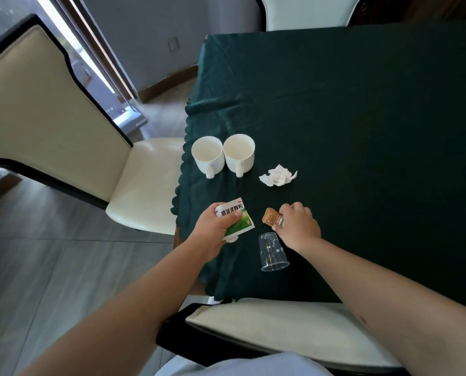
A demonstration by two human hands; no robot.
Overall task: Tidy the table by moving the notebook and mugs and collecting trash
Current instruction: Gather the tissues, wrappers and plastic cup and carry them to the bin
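Observation:
Two white mugs (207,156) (239,153) stand side by side near the left edge of the dark green tablecloth (362,118), handles toward me. A crumpled white tissue (278,175) lies to their right. My left hand (215,229) holds a green and white medicine sachet (237,217) at the table's left edge. My right hand (298,225) pinches a small snack wrapper with a brown biscuit-like piece (270,217). A clear plastic cup (272,252) lies on its side just below my right hand. No notebook is in view.
A cream chair with dark trim (50,126) stands left of the table. Another chair's seat (280,324) is right in front of me, and a third chair back (305,12) shows at the far end. Grey floor tiles spread to the left.

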